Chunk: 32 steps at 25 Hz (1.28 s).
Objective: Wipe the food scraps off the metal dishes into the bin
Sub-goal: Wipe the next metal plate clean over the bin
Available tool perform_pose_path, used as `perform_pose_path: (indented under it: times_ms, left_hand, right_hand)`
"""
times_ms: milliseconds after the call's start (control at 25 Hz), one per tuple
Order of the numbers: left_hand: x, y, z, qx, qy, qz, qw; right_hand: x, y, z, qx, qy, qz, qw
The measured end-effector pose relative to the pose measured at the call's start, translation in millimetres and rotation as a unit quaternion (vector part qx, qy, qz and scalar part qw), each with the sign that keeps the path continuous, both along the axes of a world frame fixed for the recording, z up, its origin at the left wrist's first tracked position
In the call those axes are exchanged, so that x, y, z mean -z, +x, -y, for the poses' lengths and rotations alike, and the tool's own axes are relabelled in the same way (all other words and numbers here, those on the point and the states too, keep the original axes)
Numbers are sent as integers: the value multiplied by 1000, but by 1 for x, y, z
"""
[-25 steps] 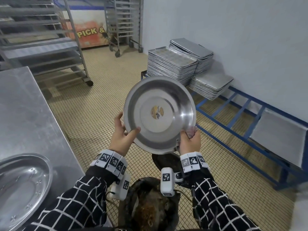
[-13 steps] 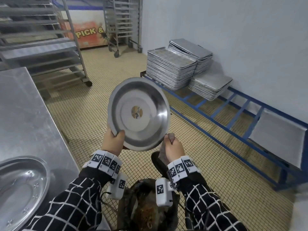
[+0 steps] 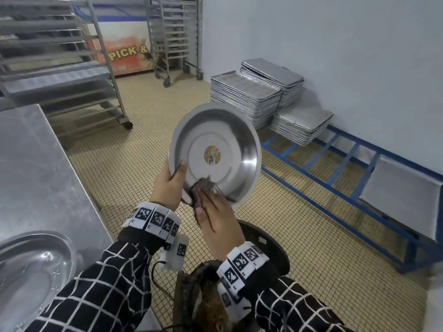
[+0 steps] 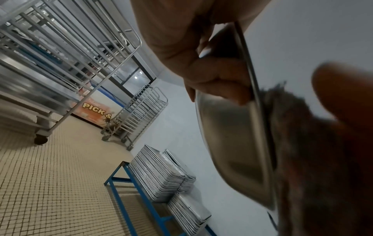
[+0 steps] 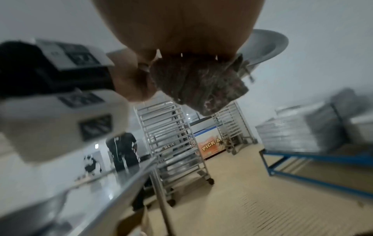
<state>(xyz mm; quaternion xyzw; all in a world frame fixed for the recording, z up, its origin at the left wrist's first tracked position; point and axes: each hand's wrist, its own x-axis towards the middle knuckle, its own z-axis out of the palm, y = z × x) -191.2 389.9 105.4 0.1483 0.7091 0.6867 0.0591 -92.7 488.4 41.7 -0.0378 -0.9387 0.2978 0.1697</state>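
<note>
Dish: the round metal dish (image 3: pixel 217 154) is held tilted, hollow side toward the person, above the dark bin (image 3: pixel 211 305) near their body.
Left hand: the left hand (image 3: pixel 167 185) grips the dish's left rim, thumb inside.
Right hand: the right hand (image 3: pixel 217 226) presses a dark cloth (image 3: pixel 202 188) flat-fingered onto the lower inner wall.
Technique: sweep downward toward the low rim so scraps drop into the bin, not onto the tiled floor (image 3: pixel 119 164).
Grip: keep the rim steady against the pressure.
Next dish: another dish (image 3: pixel 31 279) waits on the worktop (image 3: pixel 36 164), left.

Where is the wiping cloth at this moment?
In the head view, the cloth is under the right hand, pressed against the lower inside of the metal dish that the left hand grips, above the bin.
</note>
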Motion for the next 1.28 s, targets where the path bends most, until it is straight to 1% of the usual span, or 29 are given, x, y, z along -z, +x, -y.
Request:
perform_pose_path:
  times_ms: [80,160,280,360,440,480,560,640,680,720,800,880,920,1000,1080,1160,1240,1280]
  left_hand:
    - [-4,-2,2,-3,25,7,1000]
    - [-6,0,3,-1,31,12,999]
    - [-4,5,5,3,30,12,999]
    - [-1,7,4,9,38,8,999]
    - [1,9,4,12,37,5,999]
    - [0,10,3,13,35,6,999]
    - [0,12,2,16,28,5,999]
    - [-2,14,2,21,24,-4,999]
    - [-2,15,2,22,26,-7,999]
    - [-2,16,2,22,27,-8,999]
    - [-1,14,4,17,34,0,999]
    - [-1,11,8,23,46,19,998]
    - [0,11,10,29,50,28,998]
    - [1,13,13,33,49,31,998]
    - [0,17,13,27,43,32,998]
    - [0,18,12,15,40,46,998]
    - [0,16,12,-7,39,79,996]
    - [0,14,13,-12,32,90,995]
  right_hand:
    - [0,1,-18,1,99,41,994]
    - [3,-3,-46,25,171,88,981]
    - [5,-6,-77,87,227,102,965]
    - [4,-7,-71,128,209,102,964]
    - [3,-6,-45,127,168,106,972]
    - [3,-5,-29,109,139,99,979]
    - [-2,-2,-4,60,58,56,995]
    - [-7,-3,8,20,1,8,1000]
    - [-9,-5,8,9,-8,-3,1000]
    - [-10,-6,6,4,-2,-5,1000]
    - [-9,-7,-7,23,67,24,997]
    - [-7,-8,-26,66,164,73,982]
    - [-5,-8,-37,92,198,98,971]
    - [-2,-8,-59,148,219,133,955]
    - [-2,-9,-79,187,187,119,957]
    - [-9,-9,-92,195,140,63,969]
    - [-19,-10,-100,197,68,14,978]
    - [-27,-10,-102,209,21,6,978]
